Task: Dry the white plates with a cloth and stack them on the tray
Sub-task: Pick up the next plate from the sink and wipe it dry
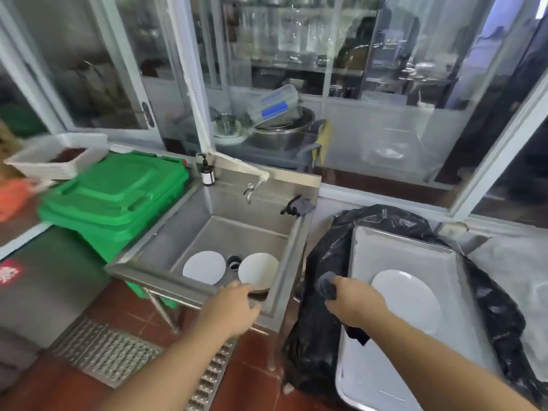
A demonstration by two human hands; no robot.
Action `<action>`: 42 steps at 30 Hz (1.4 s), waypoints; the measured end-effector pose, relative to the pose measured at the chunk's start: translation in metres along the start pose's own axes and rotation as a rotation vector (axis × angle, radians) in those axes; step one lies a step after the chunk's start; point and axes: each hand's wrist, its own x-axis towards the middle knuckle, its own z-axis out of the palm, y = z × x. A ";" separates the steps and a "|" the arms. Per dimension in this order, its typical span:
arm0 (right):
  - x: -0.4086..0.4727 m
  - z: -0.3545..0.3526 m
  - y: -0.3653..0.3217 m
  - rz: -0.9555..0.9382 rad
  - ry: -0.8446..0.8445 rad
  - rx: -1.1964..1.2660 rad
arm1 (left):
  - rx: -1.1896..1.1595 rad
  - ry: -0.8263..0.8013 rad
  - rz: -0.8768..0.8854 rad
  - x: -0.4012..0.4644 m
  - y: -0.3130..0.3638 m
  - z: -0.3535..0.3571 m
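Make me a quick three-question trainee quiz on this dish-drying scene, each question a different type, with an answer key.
1. True or false: the tray already holds a plate.
2. How many plates show in the sink?
3. Which hand grips the cloth? A) left B) right C) neither

Key
1. True: one plate lies on the tray.
2. Two: a left plate and a right plate, either side of the drain.
3. B: the right hand grips it; the left hand reaches to the sink's front edge.
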 end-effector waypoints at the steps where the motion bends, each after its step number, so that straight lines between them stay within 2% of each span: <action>1: 0.006 0.000 -0.018 -0.031 -0.007 -0.023 | -0.010 0.014 -0.025 -0.004 -0.017 -0.004; 5: 0.035 0.013 -0.101 -0.146 -0.002 -0.077 | -0.016 0.038 -0.093 -0.020 -0.094 -0.017; 12: 0.072 0.051 -0.248 -0.206 -0.047 -0.137 | 0.028 0.032 -0.164 -0.041 -0.229 -0.048; 19: 0.104 0.090 -0.333 -0.219 -0.120 -0.163 | 0.047 -0.021 -0.213 -0.035 -0.315 -0.065; 28: 0.187 0.097 -0.359 -0.192 -0.198 -0.185 | 0.046 -0.092 -0.225 0.043 -0.350 -0.072; 37: 0.299 0.083 -0.334 -0.122 -0.216 -0.112 | 0.054 -0.144 -0.208 0.166 -0.349 -0.094; 42: 0.332 0.093 -0.315 -0.021 -0.238 -0.008 | 0.026 -0.259 -0.183 0.222 -0.352 -0.087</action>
